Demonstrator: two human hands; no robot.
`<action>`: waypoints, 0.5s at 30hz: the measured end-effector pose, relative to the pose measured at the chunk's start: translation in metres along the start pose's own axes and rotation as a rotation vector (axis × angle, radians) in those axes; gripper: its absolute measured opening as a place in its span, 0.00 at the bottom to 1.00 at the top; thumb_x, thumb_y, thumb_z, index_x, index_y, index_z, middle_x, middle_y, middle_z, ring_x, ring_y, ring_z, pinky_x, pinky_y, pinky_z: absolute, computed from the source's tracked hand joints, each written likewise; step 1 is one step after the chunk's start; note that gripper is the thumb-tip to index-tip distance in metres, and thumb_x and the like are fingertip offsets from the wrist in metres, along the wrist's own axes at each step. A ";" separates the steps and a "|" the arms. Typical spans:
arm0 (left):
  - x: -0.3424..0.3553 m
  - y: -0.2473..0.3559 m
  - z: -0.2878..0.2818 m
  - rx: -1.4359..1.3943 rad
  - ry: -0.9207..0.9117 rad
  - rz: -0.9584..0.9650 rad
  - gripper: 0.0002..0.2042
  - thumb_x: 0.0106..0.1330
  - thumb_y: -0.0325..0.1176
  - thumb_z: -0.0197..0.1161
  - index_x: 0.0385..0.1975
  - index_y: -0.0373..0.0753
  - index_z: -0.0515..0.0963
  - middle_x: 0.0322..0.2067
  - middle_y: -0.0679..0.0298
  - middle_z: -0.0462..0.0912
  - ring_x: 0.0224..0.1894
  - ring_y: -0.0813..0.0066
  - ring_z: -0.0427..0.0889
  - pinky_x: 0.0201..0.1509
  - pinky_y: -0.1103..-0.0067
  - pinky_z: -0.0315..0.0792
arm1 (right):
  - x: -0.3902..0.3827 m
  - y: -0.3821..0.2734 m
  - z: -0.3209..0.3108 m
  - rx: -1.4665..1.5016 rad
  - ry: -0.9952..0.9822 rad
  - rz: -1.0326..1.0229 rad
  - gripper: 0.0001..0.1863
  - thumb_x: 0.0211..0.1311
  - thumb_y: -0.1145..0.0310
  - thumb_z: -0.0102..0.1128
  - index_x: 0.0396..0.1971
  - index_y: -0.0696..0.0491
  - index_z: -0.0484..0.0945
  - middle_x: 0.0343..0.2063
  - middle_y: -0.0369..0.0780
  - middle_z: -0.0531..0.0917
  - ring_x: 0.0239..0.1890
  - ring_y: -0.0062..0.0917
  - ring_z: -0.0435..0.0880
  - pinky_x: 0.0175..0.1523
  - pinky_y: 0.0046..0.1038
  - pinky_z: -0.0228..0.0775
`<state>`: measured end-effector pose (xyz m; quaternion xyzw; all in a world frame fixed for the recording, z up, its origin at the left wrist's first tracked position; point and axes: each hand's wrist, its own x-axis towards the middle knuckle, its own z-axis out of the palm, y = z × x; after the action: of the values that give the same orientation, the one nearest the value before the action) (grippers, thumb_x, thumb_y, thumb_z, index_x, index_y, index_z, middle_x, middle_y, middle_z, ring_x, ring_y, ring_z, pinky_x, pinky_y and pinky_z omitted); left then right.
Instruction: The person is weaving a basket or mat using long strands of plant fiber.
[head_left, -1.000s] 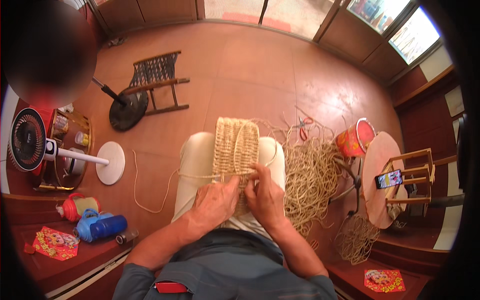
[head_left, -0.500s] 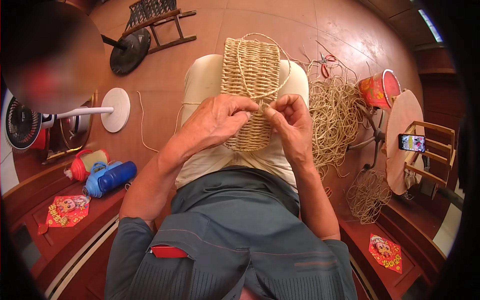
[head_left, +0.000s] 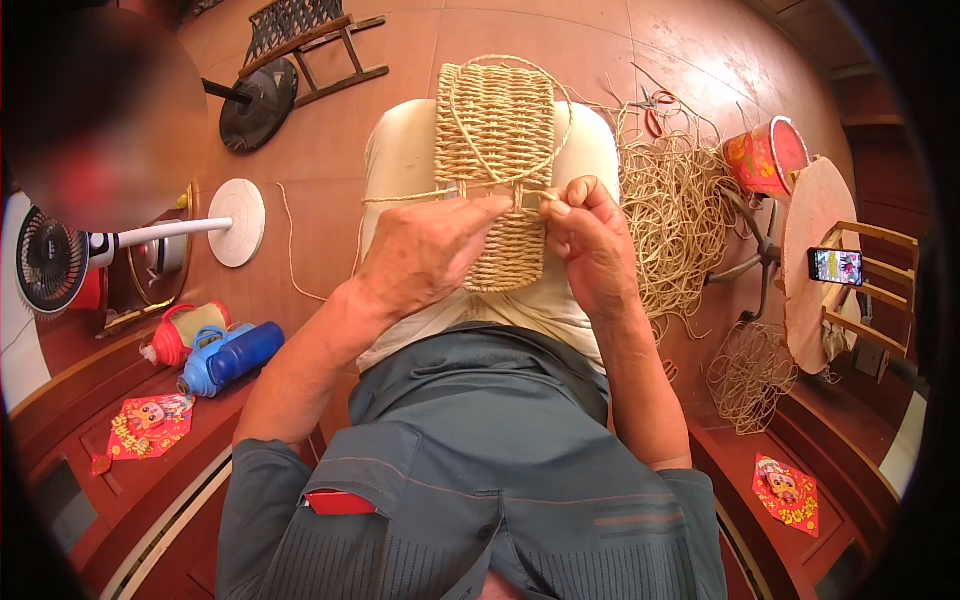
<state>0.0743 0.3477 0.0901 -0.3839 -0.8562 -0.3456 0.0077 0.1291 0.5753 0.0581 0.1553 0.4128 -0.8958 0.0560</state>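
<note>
A tan woven straw piece point(head_left: 494, 125) lies across my light-trousered knees point(head_left: 395, 150), a looped cord over its far half and narrow uprights exposed between two woven sections. My left hand point(head_left: 425, 250) presses its index finger on those uprights, its other fingers curled against the piece. My right hand point(head_left: 595, 245) pinches a short length of straw cord point(head_left: 550, 197) at the piece's right edge. Another strand runs out leftward past my knee. Beside my right knee is a big tangle of straw cord point(head_left: 680, 225) with red-handled pliers point(head_left: 654, 115) near its far end.
Left: a fan point(head_left: 50, 255) on a white base point(head_left: 236, 225), blue flask point(head_left: 247, 352), red jug point(head_left: 178, 335), dark folding chair point(head_left: 315, 60), black stand point(head_left: 257, 112). Right: a red bucket point(head_left: 760, 155), round board point(head_left: 800, 320), wooden rack point(head_left: 880, 320) holding a phone point(head_left: 835, 265).
The view tipped down toward my lap. My left index finger has straightened across the uprights, and my right pinch has shifted slightly right with the cord in it.
</note>
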 end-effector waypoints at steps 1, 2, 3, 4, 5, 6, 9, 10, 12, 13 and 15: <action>-0.003 0.000 -0.002 0.002 -0.001 0.001 0.15 0.73 0.26 0.66 0.57 0.39 0.86 0.36 0.55 0.90 0.32 0.64 0.88 0.39 0.71 0.81 | 0.000 -0.004 -0.006 0.108 -0.026 0.051 0.10 0.73 0.75 0.66 0.42 0.45 0.73 0.33 0.29 0.79 0.27 0.11 0.71 0.31 0.17 0.64; -0.003 0.005 -0.007 -0.137 0.061 -0.160 0.14 0.74 0.27 0.65 0.56 0.39 0.87 0.31 0.59 0.88 0.28 0.70 0.85 0.35 0.72 0.79 | -0.003 -0.008 -0.013 0.215 -0.041 0.100 0.10 0.73 0.73 0.66 0.41 0.45 0.72 0.30 0.27 0.76 0.25 0.10 0.68 0.28 0.16 0.61; -0.006 0.007 -0.011 -0.270 0.126 -0.327 0.13 0.75 0.28 0.64 0.56 0.39 0.88 0.25 0.62 0.85 0.24 0.76 0.82 0.31 0.74 0.76 | -0.004 -0.014 -0.021 0.216 -0.040 0.101 0.10 0.73 0.73 0.66 0.41 0.45 0.72 0.30 0.27 0.76 0.25 0.10 0.68 0.28 0.16 0.61; -0.008 0.004 -0.014 -0.271 0.125 -0.328 0.13 0.75 0.28 0.64 0.56 0.39 0.88 0.25 0.62 0.85 0.24 0.76 0.82 0.31 0.74 0.76 | -0.004 -0.023 -0.032 0.232 0.016 0.066 0.10 0.73 0.73 0.66 0.41 0.45 0.72 0.28 0.25 0.74 0.22 0.09 0.64 0.25 0.15 0.57; -0.012 0.001 -0.018 -0.325 0.159 -0.441 0.12 0.76 0.29 0.64 0.54 0.39 0.89 0.23 0.67 0.82 0.24 0.81 0.79 0.30 0.77 0.73 | -0.003 -0.034 -0.046 0.246 0.069 0.032 0.09 0.72 0.72 0.66 0.42 0.45 0.72 0.26 0.24 0.72 0.20 0.07 0.61 0.22 0.15 0.53; -0.014 -0.003 -0.022 -0.378 0.193 -0.553 0.11 0.78 0.29 0.63 0.53 0.38 0.90 0.21 0.72 0.78 0.24 0.86 0.75 0.29 0.79 0.70 | 0.000 -0.046 -0.071 0.171 0.121 -0.004 0.10 0.72 0.73 0.66 0.41 0.44 0.72 0.26 0.23 0.72 0.20 0.07 0.60 0.21 0.15 0.52; -0.021 -0.020 -0.033 -0.416 0.235 -0.645 0.11 0.79 0.30 0.62 0.54 0.39 0.89 0.24 0.77 0.75 0.25 0.90 0.72 0.30 0.84 0.67 | -0.005 -0.095 -0.153 -0.041 0.382 -0.094 0.13 0.69 0.76 0.68 0.39 0.42 0.72 0.25 0.23 0.71 0.18 0.07 0.60 0.18 0.15 0.51; -0.024 -0.030 -0.036 -0.440 0.250 -0.685 0.11 0.80 0.30 0.62 0.54 0.39 0.89 0.25 0.76 0.76 0.25 0.90 0.73 0.30 0.84 0.67 | -0.011 -0.108 -0.183 -0.048 0.439 -0.073 0.14 0.70 0.77 0.68 0.36 0.42 0.71 0.24 0.23 0.70 0.17 0.07 0.61 0.18 0.14 0.50; -0.035 -0.053 -0.044 -0.491 0.264 -0.704 0.11 0.81 0.32 0.62 0.54 0.39 0.89 0.25 0.77 0.76 0.24 0.91 0.72 0.28 0.86 0.66 | -0.032 -0.136 -0.255 -0.055 0.621 -0.133 0.10 0.75 0.76 0.65 0.35 0.45 0.74 0.23 0.24 0.72 0.16 0.06 0.63 0.17 0.14 0.49; -0.037 -0.062 -0.046 -0.568 0.263 -0.757 0.12 0.82 0.35 0.62 0.56 0.40 0.88 0.24 0.77 0.76 0.23 0.92 0.70 0.26 0.87 0.65 | -0.056 -0.161 -0.323 0.059 0.570 -0.152 0.08 0.76 0.76 0.64 0.37 0.47 0.77 0.23 0.25 0.74 0.15 0.07 0.62 0.16 0.14 0.48; -0.047 -0.073 -0.058 -0.624 0.300 -0.837 0.13 0.82 0.38 0.64 0.57 0.39 0.86 0.23 0.76 0.76 0.20 0.91 0.69 0.23 0.88 0.63 | -0.082 -0.202 -0.375 -0.038 0.811 -0.117 0.07 0.76 0.74 0.62 0.35 0.51 0.77 0.22 0.27 0.73 0.13 0.09 0.61 0.14 0.15 0.47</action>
<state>0.0441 0.2485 0.0781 0.0592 -0.7821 -0.6080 -0.1228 0.2473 0.9884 0.0013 0.4711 0.4259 -0.7558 -0.1597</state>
